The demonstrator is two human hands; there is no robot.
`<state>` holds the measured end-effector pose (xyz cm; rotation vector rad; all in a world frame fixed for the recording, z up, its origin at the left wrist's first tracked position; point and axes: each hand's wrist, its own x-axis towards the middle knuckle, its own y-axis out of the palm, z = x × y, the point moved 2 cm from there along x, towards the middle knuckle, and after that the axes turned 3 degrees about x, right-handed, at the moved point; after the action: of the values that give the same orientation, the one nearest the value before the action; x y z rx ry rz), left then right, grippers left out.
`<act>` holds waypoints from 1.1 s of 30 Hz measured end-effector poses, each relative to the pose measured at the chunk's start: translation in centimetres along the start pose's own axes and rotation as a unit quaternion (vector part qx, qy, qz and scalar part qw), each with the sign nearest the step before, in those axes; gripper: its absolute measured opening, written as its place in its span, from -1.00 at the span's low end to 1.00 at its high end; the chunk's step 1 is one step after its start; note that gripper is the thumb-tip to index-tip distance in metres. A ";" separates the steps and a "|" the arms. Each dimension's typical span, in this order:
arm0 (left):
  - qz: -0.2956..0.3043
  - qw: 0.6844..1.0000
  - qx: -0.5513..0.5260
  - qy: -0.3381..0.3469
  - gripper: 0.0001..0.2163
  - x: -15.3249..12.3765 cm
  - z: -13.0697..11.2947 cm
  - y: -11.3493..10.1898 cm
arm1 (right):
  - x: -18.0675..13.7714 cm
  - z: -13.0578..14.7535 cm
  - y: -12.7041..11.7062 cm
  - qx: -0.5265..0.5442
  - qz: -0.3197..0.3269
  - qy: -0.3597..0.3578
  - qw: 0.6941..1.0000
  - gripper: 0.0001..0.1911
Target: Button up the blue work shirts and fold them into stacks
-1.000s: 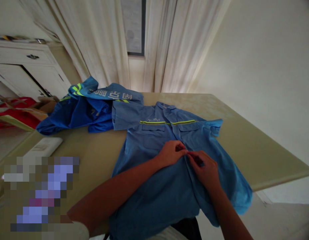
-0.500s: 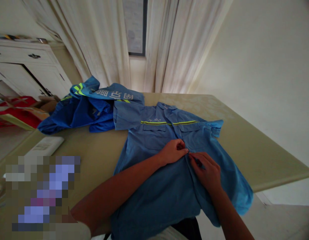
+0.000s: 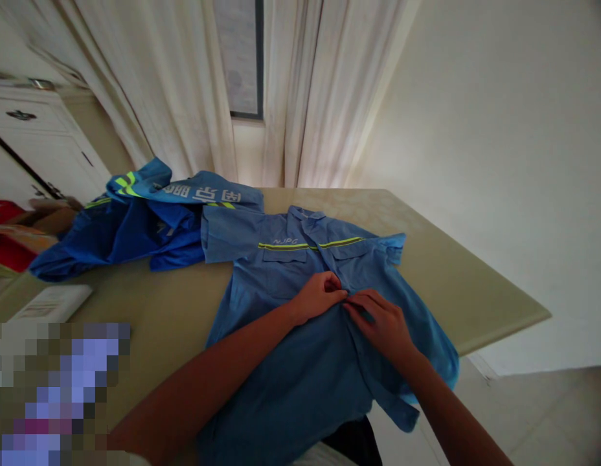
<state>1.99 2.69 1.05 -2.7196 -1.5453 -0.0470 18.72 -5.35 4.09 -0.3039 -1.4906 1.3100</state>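
Note:
A blue short-sleeved work shirt [image 3: 291, 362] lies front side up on the table, its collar at the far end and its hem hanging over the near edge. A yellow-green stripe crosses the chest above two flap pockets. Halfway down the front opening, my left hand [image 3: 320, 298] pinches the placket between thumb and fingers. My right hand [image 3: 381, 320] meets it there, fingertips closed on the other side of the same edge. Any button between the fingertips is too small to make out. Below the hands, the two front panels part toward the hem.
More blue work clothes [image 3: 130, 226] with reflective strips are heaped at the table's far left. A white box-like object [image 3: 55, 302] lies on the table [image 3: 159, 304] at left, beside a pixelated patch. Curtains [image 3: 184, 84], a wall and a white cabinet [image 3: 33, 139] stand beyond.
The view has turned slightly right, so everything sits further left. Both hands stay pinched at the same place on the placket, with only slight finger movement.

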 end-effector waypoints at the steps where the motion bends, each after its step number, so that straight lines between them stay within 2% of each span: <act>1: 0.001 1.000 0.001 0.003 -0.83 0.0 0.1 0.1 | 0.1 0.1 0.0 -0.003 0.001 0.010 1.000 -0.82; 3: -0.001 1.000 0.008 0.000 -0.83 -0.1 0.2 0.2 | 0.2 0.4 0.1 -0.038 0.006 -0.013 0.999 -0.81; 6: -0.022 0.999 0.015 -0.035 -0.87 -0.1 0.1 0.3 | 0.2 0.3 0.0 -0.102 0.019 -0.126 0.987 -0.78; 8: -0.033 0.996 0.023 -0.076 -0.89 0.0 -0.2 0.3 | 0.4 -0.2 -0.1 -0.103 0.030 -0.200 0.974 -0.75; 10: -0.036 0.993 0.037 -0.107 -0.91 0.2 -0.7 0.2 | 0.9 -0.8 -0.1 -0.080 0.049 -0.212 0.973 -0.74; 11: -0.035 0.992 0.044 -0.114 -0.91 0.3 -0.9 0.1 | 1.2 -1.0 -0.1 -0.065 0.060 -0.182 0.979 -0.74; 13: -0.032 0.992 0.062 -0.101 -0.90 0.4 -1.2 -0.1 | 1.8 -1.3 -0.1 -0.025 0.077 -0.057 0.995 -0.78; 15: -0.031 0.994 0.086 -0.064 -0.90 0.3 -1.3 -0.2 | 2.1 -1.1 0.0 0.020 0.087 0.075 0.993 -0.83; 17: -0.036 0.993 0.104 -0.032 -0.89 0.2 -1.3 -0.3 | 2.1 -0.5 0.1 0.042 0.098 0.137 0.985 -0.86; 19: -0.048 0.994 0.088 -0.042 -0.89 0.3 -1.1 -0.2 | 1.9 0.0 0.3 0.007 0.099 0.123 0.987 -0.84; 24: -0.047 0.987 0.001 -0.155 -0.88 0.8 -1.0 0.3 | 0.8 0.5 0.7 -0.114 0.072 -0.089 0.987 -0.70; 26: -0.038 0.987 0.002 -0.158 -0.86 0.9 -1.4 0.4 | 0.6 0.3 0.7 -0.108 0.070 -0.121 0.984 -0.70; 28: -0.032 0.988 0.006 -0.152 -0.86 0.8 -1.8 0.3 | 0.8 0.0 0.6 -0.072 0.067 -0.068 0.993 -0.74; 30: -0.022 0.990 0.016 -0.137 -0.87 0.7 -2.1 0.1 | 1.2 -0.2 0.4 0.006 0.055 0.042 0.998 -0.80; 33: -0.019 0.993 0.053 -0.100 -0.88 0.7 -2.2 0.0 | 1.8 -0.3 0.2 0.142 0.039 0.186 0.971 -0.88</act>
<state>2.32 3.17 3.31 -2.6816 -1.5965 0.3081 18.18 -3.76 4.87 -0.3993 -0.9720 1.4177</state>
